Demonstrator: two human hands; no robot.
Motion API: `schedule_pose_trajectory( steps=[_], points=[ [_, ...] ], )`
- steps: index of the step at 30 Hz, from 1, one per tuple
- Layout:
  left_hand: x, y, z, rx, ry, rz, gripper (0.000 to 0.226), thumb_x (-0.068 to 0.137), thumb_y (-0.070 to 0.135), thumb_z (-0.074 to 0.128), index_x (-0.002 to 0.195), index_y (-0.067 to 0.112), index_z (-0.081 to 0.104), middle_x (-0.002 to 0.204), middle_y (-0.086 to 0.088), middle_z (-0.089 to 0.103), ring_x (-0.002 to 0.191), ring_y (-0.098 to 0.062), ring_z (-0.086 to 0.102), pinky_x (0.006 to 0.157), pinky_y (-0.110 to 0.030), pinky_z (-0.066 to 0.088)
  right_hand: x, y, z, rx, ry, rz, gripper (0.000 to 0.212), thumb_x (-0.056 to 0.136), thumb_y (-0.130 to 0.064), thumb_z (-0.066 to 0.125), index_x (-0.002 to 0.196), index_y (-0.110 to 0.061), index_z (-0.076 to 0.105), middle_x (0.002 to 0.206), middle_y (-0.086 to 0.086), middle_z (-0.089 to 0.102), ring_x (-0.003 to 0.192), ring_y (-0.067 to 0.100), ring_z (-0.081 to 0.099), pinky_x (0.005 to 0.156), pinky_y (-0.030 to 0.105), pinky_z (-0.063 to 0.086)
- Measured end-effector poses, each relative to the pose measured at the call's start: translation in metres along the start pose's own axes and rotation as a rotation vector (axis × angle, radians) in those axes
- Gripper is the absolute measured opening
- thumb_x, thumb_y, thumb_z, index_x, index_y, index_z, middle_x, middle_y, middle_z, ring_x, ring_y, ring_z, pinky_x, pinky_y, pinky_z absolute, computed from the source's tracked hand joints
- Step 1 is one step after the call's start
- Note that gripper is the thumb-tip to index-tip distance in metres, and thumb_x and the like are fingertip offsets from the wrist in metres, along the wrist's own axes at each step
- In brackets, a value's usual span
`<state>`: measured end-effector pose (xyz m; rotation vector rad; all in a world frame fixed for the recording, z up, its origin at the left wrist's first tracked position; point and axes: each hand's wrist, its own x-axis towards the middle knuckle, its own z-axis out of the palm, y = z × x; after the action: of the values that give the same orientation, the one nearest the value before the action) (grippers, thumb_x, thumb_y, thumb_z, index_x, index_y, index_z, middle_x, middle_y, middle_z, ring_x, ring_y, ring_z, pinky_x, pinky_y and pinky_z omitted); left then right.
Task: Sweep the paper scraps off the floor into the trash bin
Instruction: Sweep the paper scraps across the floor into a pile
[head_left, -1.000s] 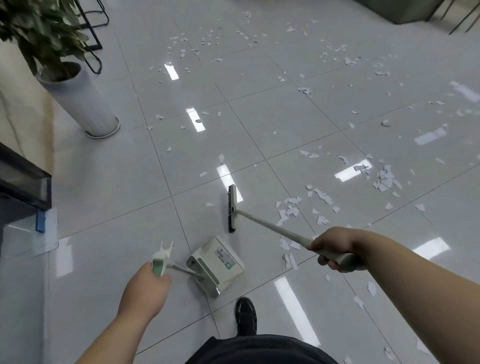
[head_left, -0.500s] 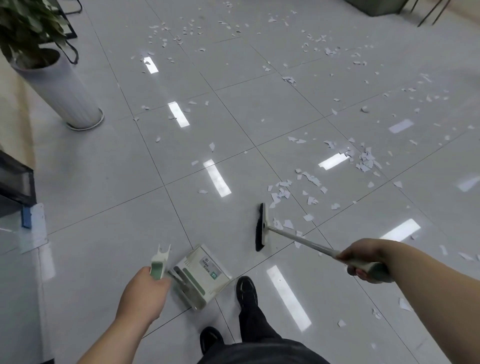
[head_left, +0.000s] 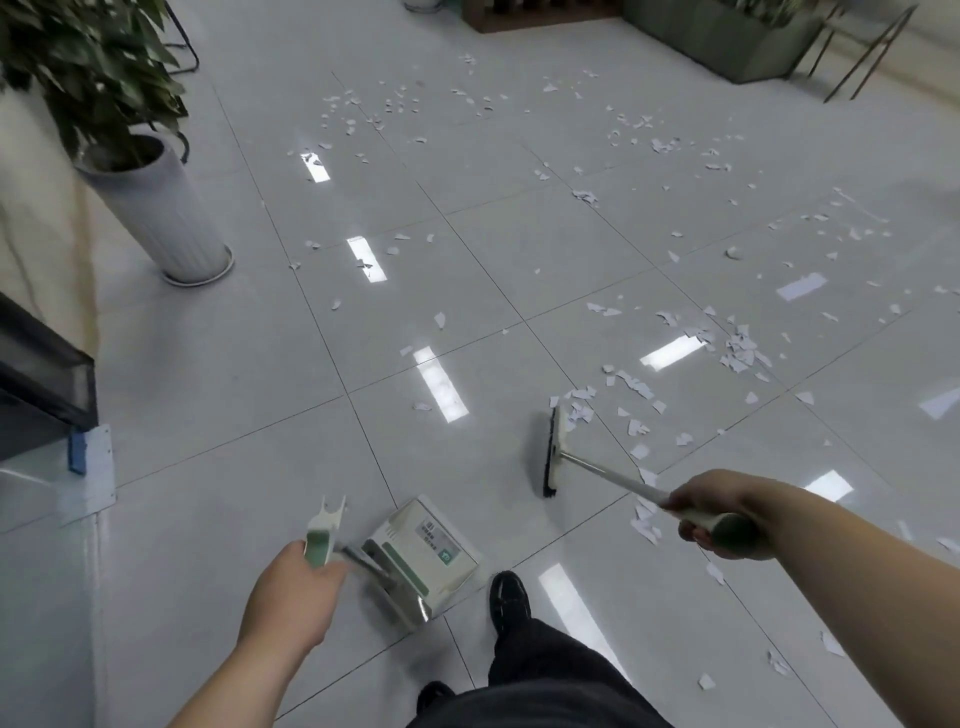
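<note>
White paper scraps (head_left: 737, 351) all over the floor (head_left: 467, 260), broom (head_left: 613, 476) beside nearest cluster

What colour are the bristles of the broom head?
Black. The broom bristles show best in the head view, along the white broom head.

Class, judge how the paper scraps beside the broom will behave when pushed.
The scraps look thin and small, so probably light and apt to flutter. The floor is glossy, so they likely slide easily. Some may slip past the narrow broom.

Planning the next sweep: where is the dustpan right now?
Head view, low centre: the dustpan, its handle gripped by the left hand, is just left of the black shoe.
</note>
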<state>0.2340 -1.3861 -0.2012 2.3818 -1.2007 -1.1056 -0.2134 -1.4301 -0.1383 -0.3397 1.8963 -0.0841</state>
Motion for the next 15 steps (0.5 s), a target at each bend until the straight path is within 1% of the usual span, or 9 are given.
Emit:
schedule_pose_trajectory(
  steps=[2,5,7,10,15],
  points=[
    [0.001,0.002,-0.009,-0.032,0.014,-0.013,0.008,0.085,0.021,0.056,0.082,0.013,0.055,0.055,-0.006,0.053,0.043,-0.027,0.049,0.047,-0.025,0.039,0.0,-0.021,0.019,0.005,-0.075,-0.033,0.019,0.098,-0.021,0.06,0.107,-0.006,0.054,0.067,0.011,0.056,0.045,0.015,0.043,0.044,0.019,0.039],
    [0.007,0.008,-0.019,-0.109,0.026,-0.048,0.007,0.085,0.019,0.056,0.082,0.013,0.053,0.049,-0.002,0.048,0.038,-0.024,0.044,0.047,-0.024,0.035,0.006,-0.063,0.052,-0.015,-0.205,-0.083,0.017,0.099,-0.026,0.058,0.106,-0.011,0.052,0.066,0.007,0.055,0.04,0.012,0.04,0.039,0.017,0.037],
    [0.013,0.014,-0.024,-0.137,0.041,-0.077,0.009,0.085,0.019,0.057,0.079,0.014,0.052,0.046,-0.001,0.048,0.04,-0.023,0.043,0.049,-0.026,0.036,0.012,-0.094,0.077,-0.051,-0.266,-0.116,0.017,0.099,-0.028,0.058,0.104,-0.013,0.052,0.066,0.006,0.054,0.04,0.011,0.04,0.039,0.018,0.036],
    [0.026,0.027,-0.029,-0.185,0.07,-0.119,0.016,0.086,0.017,0.056,0.074,0.015,0.046,0.048,-0.001,0.043,0.041,-0.022,0.039,0.046,-0.025,0.033,0.033,-0.142,0.108,-0.064,-0.355,-0.134,0.017,0.098,-0.027,0.06,0.104,-0.013,0.052,0.067,0.006,0.053,0.039,0.011,0.041,0.036,0.018,0.037],
    [0.061,0.054,-0.025,-0.186,0.098,-0.195,0.009,0.088,0.015,0.055,0.086,0.006,0.051,0.054,-0.005,0.047,0.041,-0.022,0.043,0.043,-0.024,0.034,0.079,-0.22,0.138,-0.103,-0.442,-0.094,0.019,0.098,-0.025,0.06,0.108,-0.011,0.052,0.068,0.006,0.053,0.038,0.011,0.043,0.036,0.017,0.04]
  ],
)
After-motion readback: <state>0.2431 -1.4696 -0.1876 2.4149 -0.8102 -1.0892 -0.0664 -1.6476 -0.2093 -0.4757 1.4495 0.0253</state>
